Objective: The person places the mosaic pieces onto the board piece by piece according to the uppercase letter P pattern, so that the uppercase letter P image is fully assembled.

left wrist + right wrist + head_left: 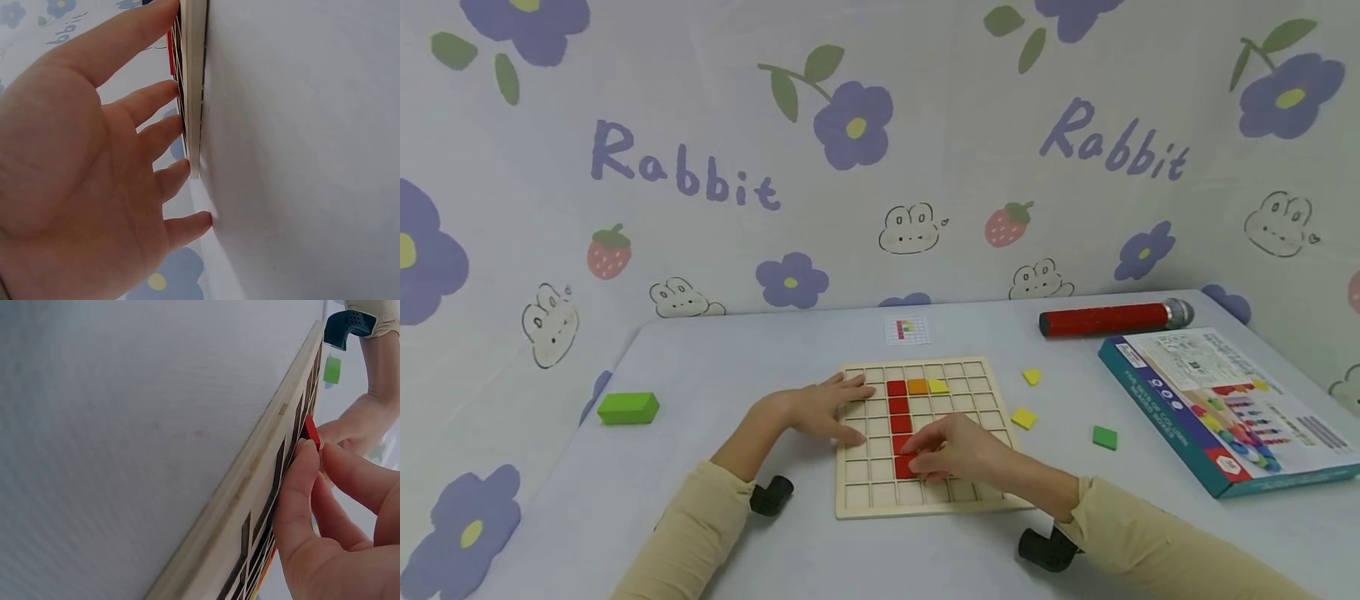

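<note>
Five red sq. tiles, 1 pinched, on gridded wood bd.

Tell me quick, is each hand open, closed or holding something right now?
Left hand: open, touching the wooden board.
Right hand: closed, pinching a red tile.

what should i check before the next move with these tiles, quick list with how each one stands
1. Left grip rests on the left side of the board: ok.
2. Right grip has finger and thumb on the lowest red tile: ok.
3. That tile lies flat in its square: not ok, it sticks up in the right wrist view.
4. Picture card uncovered behind the board: ok.
5. Layout matches the card in every square: cannot tell, print too small.
6. Loose yellow tiles and green tile in sight: ok.
</note>
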A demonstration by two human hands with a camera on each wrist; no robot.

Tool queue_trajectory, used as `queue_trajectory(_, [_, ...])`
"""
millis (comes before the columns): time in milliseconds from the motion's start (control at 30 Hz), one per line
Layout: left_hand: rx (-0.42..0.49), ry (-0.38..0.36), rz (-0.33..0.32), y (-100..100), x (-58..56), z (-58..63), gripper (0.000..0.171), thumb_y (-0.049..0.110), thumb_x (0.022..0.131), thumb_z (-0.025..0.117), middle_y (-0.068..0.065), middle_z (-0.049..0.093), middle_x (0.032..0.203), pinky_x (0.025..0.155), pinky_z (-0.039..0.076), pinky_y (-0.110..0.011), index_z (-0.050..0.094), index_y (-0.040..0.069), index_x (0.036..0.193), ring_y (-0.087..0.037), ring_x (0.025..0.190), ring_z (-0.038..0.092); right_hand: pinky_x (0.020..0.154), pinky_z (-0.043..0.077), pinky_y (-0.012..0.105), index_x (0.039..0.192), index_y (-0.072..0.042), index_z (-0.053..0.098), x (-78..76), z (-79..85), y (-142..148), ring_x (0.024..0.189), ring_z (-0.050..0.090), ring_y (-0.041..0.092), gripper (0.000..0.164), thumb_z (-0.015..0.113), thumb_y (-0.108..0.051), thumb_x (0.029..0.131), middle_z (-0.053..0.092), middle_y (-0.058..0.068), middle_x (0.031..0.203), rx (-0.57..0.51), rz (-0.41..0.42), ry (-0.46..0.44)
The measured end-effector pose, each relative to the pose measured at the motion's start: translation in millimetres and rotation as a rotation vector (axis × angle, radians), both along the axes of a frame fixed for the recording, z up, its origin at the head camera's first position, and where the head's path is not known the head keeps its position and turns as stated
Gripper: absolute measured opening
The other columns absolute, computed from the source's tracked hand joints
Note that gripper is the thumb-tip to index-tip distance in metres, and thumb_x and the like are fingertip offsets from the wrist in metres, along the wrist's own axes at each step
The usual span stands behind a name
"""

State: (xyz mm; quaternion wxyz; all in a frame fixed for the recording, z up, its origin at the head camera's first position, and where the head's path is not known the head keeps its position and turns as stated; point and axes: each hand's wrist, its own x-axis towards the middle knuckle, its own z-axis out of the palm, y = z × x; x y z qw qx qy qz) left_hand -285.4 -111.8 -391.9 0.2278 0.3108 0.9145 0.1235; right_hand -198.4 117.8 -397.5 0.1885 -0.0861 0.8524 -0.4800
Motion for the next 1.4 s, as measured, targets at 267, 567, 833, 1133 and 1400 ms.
queue_trajectory(267, [-0.001, 0.007, 0.013, 0, -0.3, 1.8, 0.076, 0.045, 0.089, 0.063, -0.001, 0.011, 0.159, 0.111, 0.010, -0.055, 0.028, 0.020, 0.152, -0.029, 0.144, 0.001, 0.065, 0.055, 0.027, 0.102, -0.004, 0.073, 0.5, 3.7, 0, 0.068, 0.063, 0.014, 0.016, 0.070, -0.006, 0.086, 0.065, 0.002, 0.085, 0.019, -0.022, 0.004])
queue_trajectory(567, [0.021, 0.001, 0.014, -2, 0.3, 3.0, 0.075, 0.043, 0.090, 0.063, -0.005, 0.012, 0.159, 0.111, 0.009, -0.056, 0.029, 0.017, 0.152, -0.031, 0.144, 0.001, 0.076, 0.054, 0.030, 0.113, -0.005, 0.069, -6.1, 8.0, 16, 0.082, 0.064, 0.017, 0.028, 0.069, -0.019, 0.089, 0.068, 0.003, 0.101, -0.045, 0.093, -0.064])
queue_trajectory(833, [0.014, -0.002, 0.020, -2, -0.8, -1.2, 0.076, 0.045, 0.089, 0.063, 0.000, 0.011, 0.159, 0.112, 0.008, -0.055, 0.028, 0.020, 0.152, -0.027, 0.144, -0.001, 0.086, 0.051, 0.032, 0.129, 0.001, 0.057, -9.8, 10.1, 51, 0.096, 0.064, 0.021, 0.047, 0.068, -0.022, 0.090, 0.061, 0.012, 0.121, -0.194, 0.072, -0.186])
queue_trajectory(1133, [0.023, -0.007, 0.025, -2, 0.9, -0.2, 0.074, 0.043, 0.089, 0.064, -0.002, 0.013, 0.159, 0.112, 0.009, -0.054, 0.030, 0.019, 0.151, -0.027, 0.144, 0.001, 0.090, 0.049, 0.030, 0.138, 0.009, 0.042, -17.1, 15.2, 97, 0.105, 0.061, 0.025, 0.059, 0.061, -0.026, 0.095, 0.059, 0.020, 0.122, -0.299, 0.008, -0.186])
queue_trajectory(1400, [0.029, -0.009, 0.019, -3, 1.8, -1.0, 0.074, 0.043, 0.089, 0.064, -0.002, 0.013, 0.159, 0.112, 0.009, -0.054, 0.030, 0.018, 0.151, -0.028, 0.144, 0.001, 0.094, 0.045, 0.033, 0.141, 0.012, 0.034, -21.6, 20.5, 133, 0.111, 0.060, 0.023, 0.059, 0.057, -0.021, 0.097, 0.048, 0.024, 0.136, -0.355, -0.079, -0.157])
